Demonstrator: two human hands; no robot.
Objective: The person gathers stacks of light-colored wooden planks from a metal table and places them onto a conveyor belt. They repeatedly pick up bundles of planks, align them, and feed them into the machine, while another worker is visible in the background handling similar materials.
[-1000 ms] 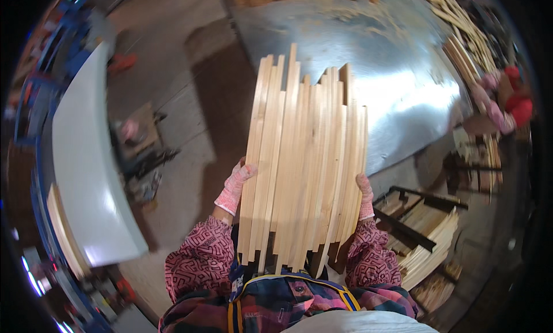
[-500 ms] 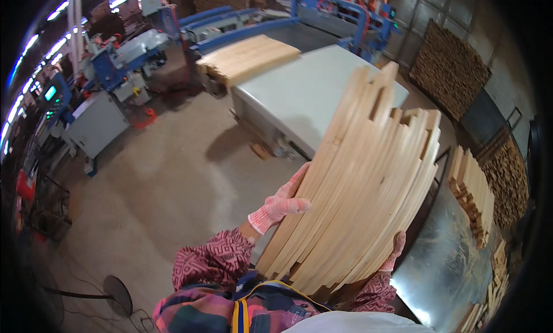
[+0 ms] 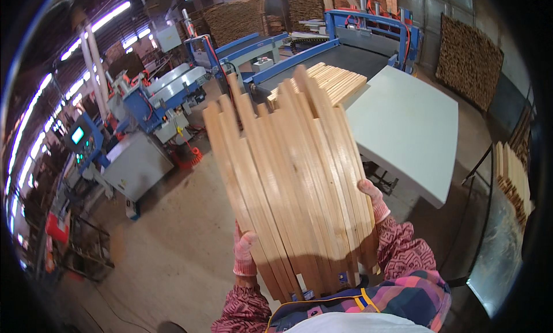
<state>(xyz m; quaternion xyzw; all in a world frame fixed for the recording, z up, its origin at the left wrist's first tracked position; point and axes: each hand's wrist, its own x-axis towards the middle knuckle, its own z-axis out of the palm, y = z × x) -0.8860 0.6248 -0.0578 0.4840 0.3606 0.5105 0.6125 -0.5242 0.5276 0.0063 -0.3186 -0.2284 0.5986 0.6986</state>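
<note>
A wide bundle of pale wooden strips (image 3: pixel 294 172) stands side by side in front of me, squeezed between my two hands. Their far ends are uneven, some sticking out beyond others. My left hand (image 3: pixel 244 249), in a pink-and-white knit glove, is closed against the bundle's left edge near its lower end, thumb on top. On the right edge, somewhat higher, my gloved right hand (image 3: pixel 374 199) grips the outer strips with the thumb over them. The fingers of both hands are mostly hidden at the sides. The near ends of the strips reach close to my body.
Ahead is a white-topped table (image 3: pixel 409 131) with another stack of strips (image 3: pixel 334 82) beside it, before a blue-framed machine (image 3: pixel 368 48). A machine with a lit screen (image 3: pixel 86 140) stands at the left. On the right are a metal-topped table (image 3: pixel 498 267) and more strips (image 3: pixel 512 172).
I have turned to the left with the bundle held between both hands. It has come away from beside the metal-topped table, and the left-hand machines now show more fully.
</note>
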